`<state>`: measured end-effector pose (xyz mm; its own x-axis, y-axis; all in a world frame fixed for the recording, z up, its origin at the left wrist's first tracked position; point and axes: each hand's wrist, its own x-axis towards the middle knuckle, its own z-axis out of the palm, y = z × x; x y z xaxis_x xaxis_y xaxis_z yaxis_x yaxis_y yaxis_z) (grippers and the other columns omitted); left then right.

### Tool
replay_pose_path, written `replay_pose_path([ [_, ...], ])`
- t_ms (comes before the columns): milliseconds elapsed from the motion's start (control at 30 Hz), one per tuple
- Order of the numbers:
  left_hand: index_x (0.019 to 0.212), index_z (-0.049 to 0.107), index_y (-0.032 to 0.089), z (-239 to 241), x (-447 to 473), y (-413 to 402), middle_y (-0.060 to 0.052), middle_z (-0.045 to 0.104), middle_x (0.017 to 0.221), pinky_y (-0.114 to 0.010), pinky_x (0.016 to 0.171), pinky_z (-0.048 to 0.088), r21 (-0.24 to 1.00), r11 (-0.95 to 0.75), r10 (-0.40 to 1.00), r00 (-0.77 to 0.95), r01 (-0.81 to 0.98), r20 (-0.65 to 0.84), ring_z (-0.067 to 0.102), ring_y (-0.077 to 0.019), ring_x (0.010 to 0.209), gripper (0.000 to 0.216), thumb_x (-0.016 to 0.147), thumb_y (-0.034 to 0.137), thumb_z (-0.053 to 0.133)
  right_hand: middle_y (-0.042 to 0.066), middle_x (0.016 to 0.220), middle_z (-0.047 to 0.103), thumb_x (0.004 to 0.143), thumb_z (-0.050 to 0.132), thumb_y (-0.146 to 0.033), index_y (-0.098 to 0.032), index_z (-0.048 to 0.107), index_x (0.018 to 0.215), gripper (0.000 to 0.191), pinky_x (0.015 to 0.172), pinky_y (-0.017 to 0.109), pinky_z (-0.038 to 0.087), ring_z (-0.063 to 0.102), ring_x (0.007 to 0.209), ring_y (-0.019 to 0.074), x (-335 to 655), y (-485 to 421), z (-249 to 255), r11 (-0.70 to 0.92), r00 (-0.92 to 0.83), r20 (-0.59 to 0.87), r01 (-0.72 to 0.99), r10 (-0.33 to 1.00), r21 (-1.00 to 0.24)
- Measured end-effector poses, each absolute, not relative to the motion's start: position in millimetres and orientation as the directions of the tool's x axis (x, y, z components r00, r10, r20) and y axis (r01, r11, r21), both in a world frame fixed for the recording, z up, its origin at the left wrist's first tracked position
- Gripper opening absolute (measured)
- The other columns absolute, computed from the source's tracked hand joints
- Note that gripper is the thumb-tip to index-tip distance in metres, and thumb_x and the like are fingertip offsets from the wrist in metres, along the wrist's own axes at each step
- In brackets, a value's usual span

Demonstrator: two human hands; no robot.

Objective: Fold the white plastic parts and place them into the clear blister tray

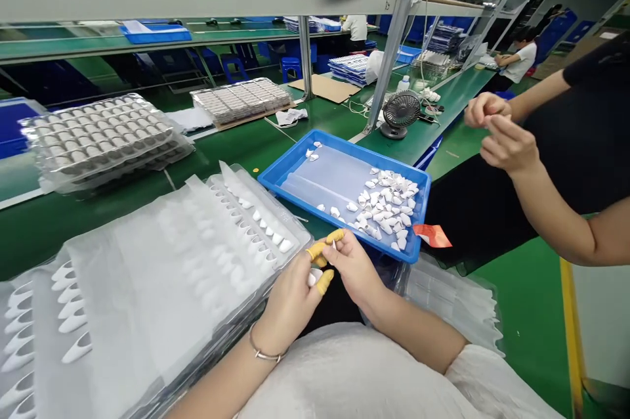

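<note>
My left hand (295, 294) and my right hand (352, 264) meet just in front of my body, both wearing yellow finger cots. Together they pinch a small white plastic piece (313, 276). Just beyond them stands a blue tray (295, 166) with a heap of small white pieces (386, 205) at its right end. To the left lie clear blister trays (207, 255) with rows of white pieces seated in their pockets.
A co-worker's hands (497, 133) are raised at the right, fingers together. Stacked filled blister trays (101, 136) stand at the back left, more (241, 100) further back. A small black fan (399, 113) sits by a shelf post. A red slip (432, 235) lies by the tray.
</note>
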<state>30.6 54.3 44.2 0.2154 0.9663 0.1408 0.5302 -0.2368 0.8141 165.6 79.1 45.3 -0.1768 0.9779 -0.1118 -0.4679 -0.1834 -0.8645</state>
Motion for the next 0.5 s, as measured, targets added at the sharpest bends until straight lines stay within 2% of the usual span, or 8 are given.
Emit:
replay_pose_path([
  [67,0.118,0.055,0.021,40.6,24.9,44.5,-0.01,0.066,0.11,-0.043,0.086,0.05,0.767,-0.225,0.973,0.176,0.601,0.148,0.063,-0.0269,0.101,0.032,0.087,0.029,0.055,-0.001,0.086,0.062,0.07,0.08,-0.036,-0.022,0.056,0.086,0.032,0.078,0.029,0.047,0.058,0.082,0.0155,156.9,70.4,44.9,-0.208,-0.209,-0.127,-0.434,0.97,-0.877],
  [167,0.105,0.058,0.018,33.6,12.3,27.7,-0.007,0.067,0.09,-0.038,0.071,0.052,0.761,-0.199,0.98,0.117,0.617,0.161,0.065,-0.0238,0.08,0.022,0.087,0.031,0.054,-0.002,0.081,0.058,0.07,0.08,-0.04,-0.022,0.058,0.086,0.033,0.073,0.029,0.046,0.056,0.078,0.0147,150.5,58.8,41.4,-0.226,-0.264,-0.13,-0.38,0.956,-0.897],
  [333,0.113,0.055,0.018,23.7,-12.4,-1.0,-0.007,0.067,0.099,-0.032,0.074,0.052,0.842,-0.199,0.978,0.049,0.501,0.202,0.064,-0.0193,0.085,0.027,0.088,0.027,0.051,0.002,0.093,0.061,0.076,0.075,-0.039,-0.021,0.061,0.098,0.031,0.083,0.033,0.047,0.058,0.089,0.017,142.3,38.6,26.0,-0.204,-0.418,-0.055,-0.32,0.907,-0.925],
  [400,0.113,0.055,0.018,20.2,-19.0,-11.3,-0.006,0.067,0.101,-0.03,0.075,0.051,0.859,-0.189,0.98,0.043,0.476,0.192,0.064,-0.0184,0.086,0.027,0.088,0.025,0.052,0.001,0.092,0.061,0.072,0.078,-0.036,-0.022,0.06,0.098,0.035,0.079,0.031,0.047,0.058,0.086,0.0166,137.1,30.4,18.0,-0.189,-0.435,-0.063,-0.252,0.898,-0.949],
  [500,0.108,0.058,0.018,15.1,-23.2,-24.1,-0.004,0.067,0.093,-0.029,0.07,0.05,0.844,-0.202,0.979,0.078,0.496,0.188,0.063,-0.0172,0.079,0.024,0.084,0.021,0.052,-0.002,0.078,0.056,0.067,0.082,-0.033,-0.021,0.054,0.086,0.036,0.064,0.026,0.045,0.054,0.071,0.0131,129.9,20.2,9.1,-0.165,-0.42,-0.099,-0.125,0.902,-0.978],
])
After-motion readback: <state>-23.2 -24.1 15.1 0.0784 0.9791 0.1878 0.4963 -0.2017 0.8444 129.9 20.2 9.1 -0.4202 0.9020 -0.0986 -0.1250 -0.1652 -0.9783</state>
